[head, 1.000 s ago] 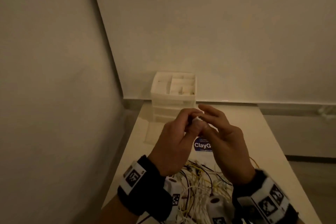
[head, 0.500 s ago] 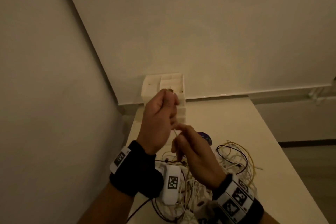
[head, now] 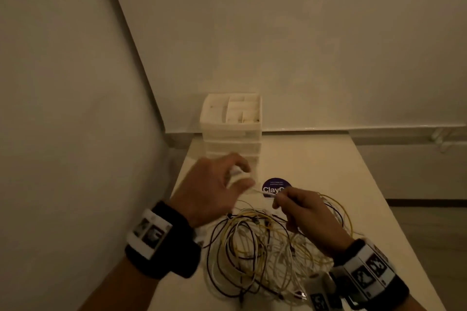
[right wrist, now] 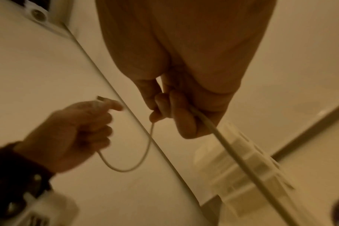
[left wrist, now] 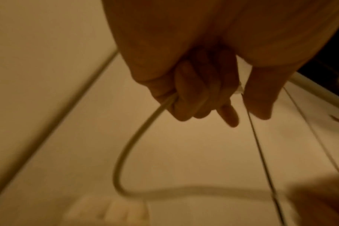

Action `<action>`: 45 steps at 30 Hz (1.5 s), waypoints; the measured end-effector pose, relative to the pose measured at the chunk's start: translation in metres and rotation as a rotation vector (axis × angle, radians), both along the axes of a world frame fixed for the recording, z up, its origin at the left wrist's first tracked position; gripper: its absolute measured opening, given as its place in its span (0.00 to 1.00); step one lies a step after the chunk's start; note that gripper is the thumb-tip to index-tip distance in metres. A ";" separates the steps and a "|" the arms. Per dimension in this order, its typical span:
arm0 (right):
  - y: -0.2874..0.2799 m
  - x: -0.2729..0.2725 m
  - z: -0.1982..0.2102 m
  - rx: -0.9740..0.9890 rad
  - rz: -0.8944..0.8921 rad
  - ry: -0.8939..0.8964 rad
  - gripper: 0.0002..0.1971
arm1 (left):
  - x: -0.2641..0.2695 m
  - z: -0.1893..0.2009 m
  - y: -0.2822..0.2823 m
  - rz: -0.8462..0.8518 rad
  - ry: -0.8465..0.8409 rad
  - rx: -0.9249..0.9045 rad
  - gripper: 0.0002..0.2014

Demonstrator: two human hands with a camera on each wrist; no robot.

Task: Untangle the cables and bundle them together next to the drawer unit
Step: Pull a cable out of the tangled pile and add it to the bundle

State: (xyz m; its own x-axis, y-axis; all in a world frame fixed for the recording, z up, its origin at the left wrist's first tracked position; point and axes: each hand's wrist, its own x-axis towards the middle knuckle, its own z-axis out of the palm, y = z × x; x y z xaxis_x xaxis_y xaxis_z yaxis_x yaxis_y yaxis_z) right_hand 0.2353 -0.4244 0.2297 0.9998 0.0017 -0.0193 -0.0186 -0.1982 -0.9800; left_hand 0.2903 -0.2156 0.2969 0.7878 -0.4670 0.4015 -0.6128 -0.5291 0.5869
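A white cable [head: 257, 191] runs taut between my two hands just above the table. My left hand [head: 240, 177] grips one end in front of the drawer unit [head: 232, 131], fingers [left wrist: 194, 94] curled round it. Its plug [right wrist: 101, 98] sticks out past the left hand [right wrist: 77, 130] in the right wrist view. My right hand [head: 278, 199] pinches the same cable [right wrist: 232, 152] a short way along, fingers [right wrist: 174, 113] curled on it. A tangle of white, yellow and dark cables [head: 265, 247] lies on the table under my wrists.
The white table [head: 328, 171] stands in a room corner, with walls to the left and behind. A round dark sticker [head: 274, 188] lies on it between the drawer unit and the tangle. Bare tabletop stretches to the right of the drawers.
Both hands have come down from in front of the drawer unit toward the table. They have drawn apart, the right one moving right, and the white cable now stretches between them.
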 end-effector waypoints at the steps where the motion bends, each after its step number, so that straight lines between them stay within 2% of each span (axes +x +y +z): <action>1: 0.001 0.002 0.010 0.013 0.006 -0.012 0.16 | -0.004 -0.010 -0.011 -0.047 0.056 0.022 0.09; 4: 0.001 0.005 0.038 0.165 0.034 0.003 0.23 | -0.011 -0.027 -0.038 -0.156 0.104 -0.051 0.14; 6: -0.003 0.006 0.051 0.226 0.009 0.008 0.25 | -0.011 -0.027 -0.049 -0.153 0.045 -0.142 0.10; 9: -0.009 0.004 0.055 0.189 -0.064 -0.078 0.21 | 0.001 -0.017 -0.058 -0.120 -0.025 -0.171 0.04; 15: -0.010 0.002 0.009 0.078 -0.064 -0.227 0.17 | 0.037 0.006 -0.062 0.054 -0.106 -0.290 0.04; 18: -0.014 0.002 -0.028 0.063 -0.040 -0.159 0.15 | 0.063 0.022 -0.052 0.228 -0.165 -0.468 0.06; 20: -0.018 0.000 -0.048 0.067 -0.068 -0.090 0.15 | 0.078 0.030 -0.042 0.332 -0.202 -0.509 0.06; 22: -0.022 -0.001 -0.059 0.076 -0.111 -0.033 0.17 | 0.078 0.030 -0.040 0.335 -0.171 -0.476 0.04; 23: -0.024 -0.001 -0.062 0.103 -0.131 0.003 0.17 | 0.073 0.027 -0.041 0.306 -0.142 -0.461 0.06; 26: -0.028 0.004 -0.058 0.212 -0.158 0.078 0.17 | 0.043 0.012 -0.052 0.090 -0.060 -0.369 0.14; 29: -0.030 0.009 -0.040 0.240 -0.085 0.058 0.17 | 0.019 -0.011 -0.072 -0.167 0.056 -0.133 0.13; 31: -0.033 0.012 -0.025 0.270 -0.012 0.040 0.17 | 0.015 -0.028 -0.083 -0.244 0.084 0.023 0.10; 33: -0.036 0.016 -0.014 0.298 0.022 0.020 0.16 | 0.020 -0.041 -0.088 -0.213 0.070 0.107 0.06; 37: -0.037 0.021 -0.010 0.278 0.031 -0.033 0.15 | 0.028 -0.043 -0.090 -0.090 -0.038 0.187 0.11; 39: -0.034 0.023 -0.012 0.293 0.032 -0.068 0.15 | 0.032 -0.032 -0.089 -0.041 -0.135 0.175 0.08; 42: -0.032 0.024 -0.016 0.308 0.045 -0.100 0.14 | 0.043 -0.010 -0.085 0.060 -0.274 0.117 0.08; 45: -0.031 0.020 -0.024 0.218 0.057 -0.133 0.15 | 0.053 0.011 -0.075 0.144 -0.337 0.009 0.08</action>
State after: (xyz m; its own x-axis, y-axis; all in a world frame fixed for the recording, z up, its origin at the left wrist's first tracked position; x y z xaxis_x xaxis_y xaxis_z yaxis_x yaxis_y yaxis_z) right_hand 0.2554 -0.4552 0.2052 0.9917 0.0481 0.1190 0.1181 0.0211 -0.9928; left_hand 0.3430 -0.2908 0.3075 0.6698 -0.3655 0.6464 -0.6900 -0.6280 0.3598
